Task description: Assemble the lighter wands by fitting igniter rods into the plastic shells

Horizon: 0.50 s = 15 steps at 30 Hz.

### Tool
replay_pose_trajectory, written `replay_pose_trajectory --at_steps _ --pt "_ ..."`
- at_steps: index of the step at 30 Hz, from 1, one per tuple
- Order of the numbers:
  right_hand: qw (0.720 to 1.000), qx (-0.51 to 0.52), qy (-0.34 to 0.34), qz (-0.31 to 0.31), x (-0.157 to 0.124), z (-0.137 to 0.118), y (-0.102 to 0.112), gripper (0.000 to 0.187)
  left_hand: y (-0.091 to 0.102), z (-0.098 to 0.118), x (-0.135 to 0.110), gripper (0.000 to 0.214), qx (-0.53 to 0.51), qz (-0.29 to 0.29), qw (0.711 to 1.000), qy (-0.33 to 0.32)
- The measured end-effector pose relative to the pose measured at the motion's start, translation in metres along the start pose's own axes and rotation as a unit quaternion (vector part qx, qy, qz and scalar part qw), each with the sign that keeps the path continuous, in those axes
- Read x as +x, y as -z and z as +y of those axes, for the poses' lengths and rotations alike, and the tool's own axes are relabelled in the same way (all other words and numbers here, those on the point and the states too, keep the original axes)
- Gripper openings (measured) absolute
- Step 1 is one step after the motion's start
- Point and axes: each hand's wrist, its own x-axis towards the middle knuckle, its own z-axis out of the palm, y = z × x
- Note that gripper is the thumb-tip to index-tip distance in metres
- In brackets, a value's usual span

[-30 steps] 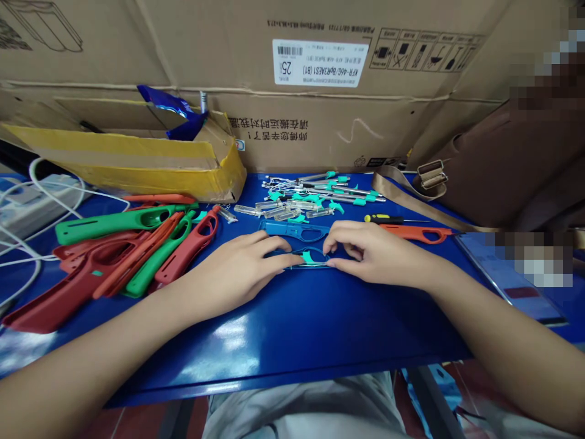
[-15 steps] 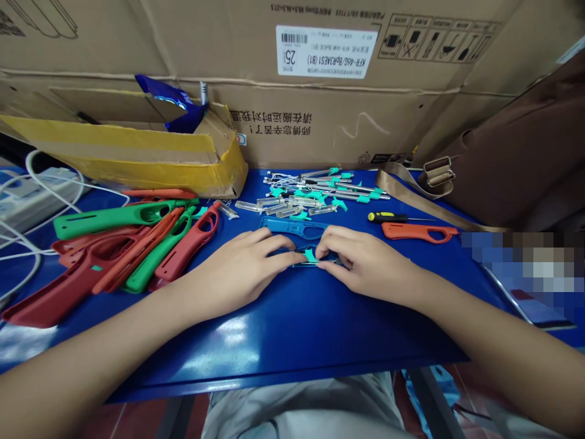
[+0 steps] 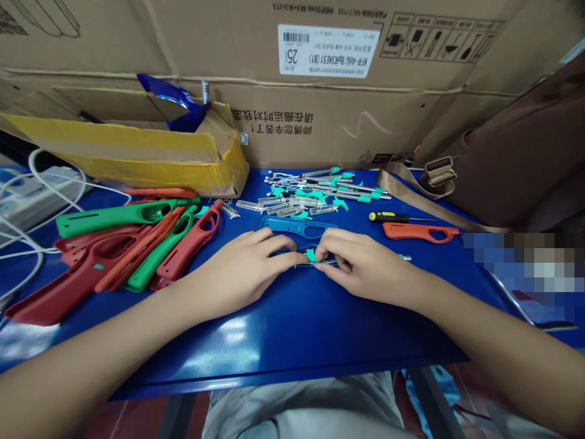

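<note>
Close together at the middle of the table, both hands are on a lighter being put together. My left hand [image 3: 249,268] has its thumb and fingers closed on the left part of a blue lighter shell [image 3: 301,265], mostly hidden by the fingers. A teal trigger [image 3: 311,255] shows between the fingertips. My right hand [image 3: 365,259] pinches beside the trigger, its fingers curled. From behind it a metal nozzle tip [image 3: 406,258] sticks out to the right. Just beyond lies another blue shell half [image 3: 292,226].
Red, orange and green lighter shells [image 3: 123,219] are piled left. Clear fuel tanks [image 3: 290,210] and metal tubes with teal triggers [image 3: 351,192] lie behind. A screwdriver [image 3: 388,217] and an orange shell [image 3: 415,231] lie right; a yellow-taped box [image 3: 183,174] stands back left.
The metal nozzle tip now shows to the right of my right hand. The right fingertips have shifted slightly by the teal trigger; the left hand is nearly still.
</note>
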Motion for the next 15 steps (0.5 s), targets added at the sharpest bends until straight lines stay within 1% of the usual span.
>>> replay_pose_trajectory --at_steps 4,7,11,15 --pt "1.0 0.011 0.006 0.011 0.0021 0.002 0.0003 0.004 0.0005 0.0003 0.0001 0.033 -0.003 0.018 1.0 -0.008" --pt "1.0 0.01 0.001 0.019 0.0032 0.0031 0.0006 0.006 0.002 -0.0003 -0.0004 0.026 -0.038 0.036 0.999 -0.004" --pt "1.0 0.02 -0.004 0.018 0.0033 0.0038 0.0016 0.007 0.0031 -0.002 -0.0018 0.021 -0.09 0.061 0.994 0.023" --pt "0.999 0.03 -0.011 0.017 0.0037 0.0044 0.0022 0.009 0.0026 -0.004 -0.0015 0.019 -0.109 0.089 0.99 0.019"
